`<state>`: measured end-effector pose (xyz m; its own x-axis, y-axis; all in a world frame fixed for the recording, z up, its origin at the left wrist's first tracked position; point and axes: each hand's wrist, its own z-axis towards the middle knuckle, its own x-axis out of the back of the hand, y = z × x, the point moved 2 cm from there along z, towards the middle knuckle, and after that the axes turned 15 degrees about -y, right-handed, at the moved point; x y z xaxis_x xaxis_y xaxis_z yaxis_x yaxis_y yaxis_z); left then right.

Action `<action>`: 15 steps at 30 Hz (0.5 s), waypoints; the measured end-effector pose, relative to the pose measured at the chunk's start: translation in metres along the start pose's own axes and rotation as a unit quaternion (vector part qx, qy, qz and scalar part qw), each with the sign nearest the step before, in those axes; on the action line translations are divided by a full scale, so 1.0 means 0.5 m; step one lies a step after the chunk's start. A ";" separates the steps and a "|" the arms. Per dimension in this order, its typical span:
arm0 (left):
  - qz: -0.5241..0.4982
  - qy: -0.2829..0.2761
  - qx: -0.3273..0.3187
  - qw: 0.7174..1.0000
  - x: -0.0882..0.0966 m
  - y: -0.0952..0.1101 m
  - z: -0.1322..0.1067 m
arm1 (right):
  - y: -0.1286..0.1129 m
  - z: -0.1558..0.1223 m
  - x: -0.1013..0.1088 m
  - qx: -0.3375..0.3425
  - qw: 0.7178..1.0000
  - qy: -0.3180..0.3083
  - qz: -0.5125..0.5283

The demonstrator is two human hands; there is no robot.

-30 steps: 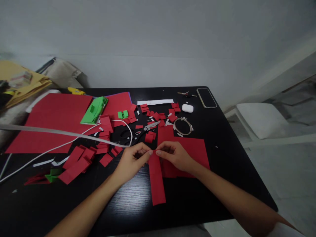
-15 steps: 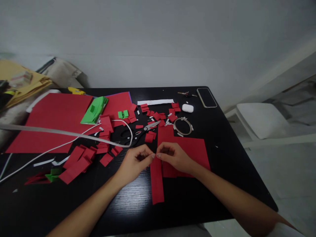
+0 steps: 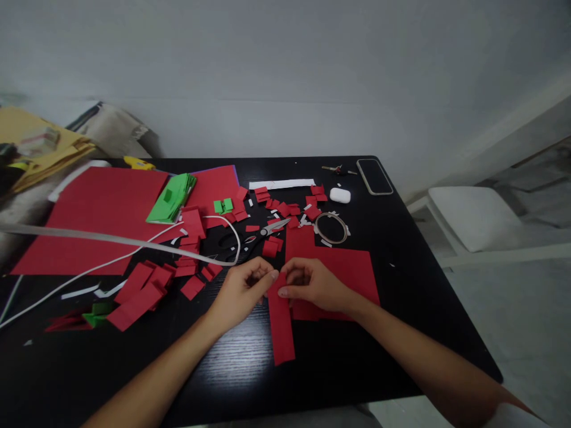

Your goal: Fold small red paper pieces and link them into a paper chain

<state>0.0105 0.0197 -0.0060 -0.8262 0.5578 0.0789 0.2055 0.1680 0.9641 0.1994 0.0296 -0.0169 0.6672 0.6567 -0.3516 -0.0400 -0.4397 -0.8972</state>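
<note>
A long red paper strip point(image 3: 281, 327) lies on the black table point(image 3: 250, 380), running toward me. My left hand point(image 3: 243, 291) pinches its far end from the left, fingers curled. From the right, my right hand point(image 3: 312, 284) pinches the same end, with its thumb pressed on the paper. Under my right hand lies a larger red sheet point(image 3: 352, 267). Scissors point(image 3: 254, 236) rest just beyond my hands.
Several small red paper pieces point(image 3: 147, 288) lie scattered left and beyond, with green pieces point(image 3: 172, 199), a big red sheet point(image 3: 98, 214), a white cable point(image 3: 134, 252), a tape ring point(image 3: 330, 227), an earbud case point(image 3: 339, 195) and a phone point(image 3: 375, 176). The table's right edge is close.
The red strip has slid a little away from me and turned slightly. My right thumb now presses lower on the strip's end; both hands stay in place.
</note>
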 end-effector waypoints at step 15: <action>-0.010 -0.008 0.006 1.000 -0.003 -0.002 0.001 | 0.004 -0.001 0.001 -0.001 1.000 -0.017 -0.008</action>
<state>0.0117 0.0192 -0.0071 -0.8219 0.5669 0.0558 0.1953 0.1884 0.9625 0.2002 0.0286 -0.0189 0.6419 0.6840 -0.3465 -0.0286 -0.4302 -0.9023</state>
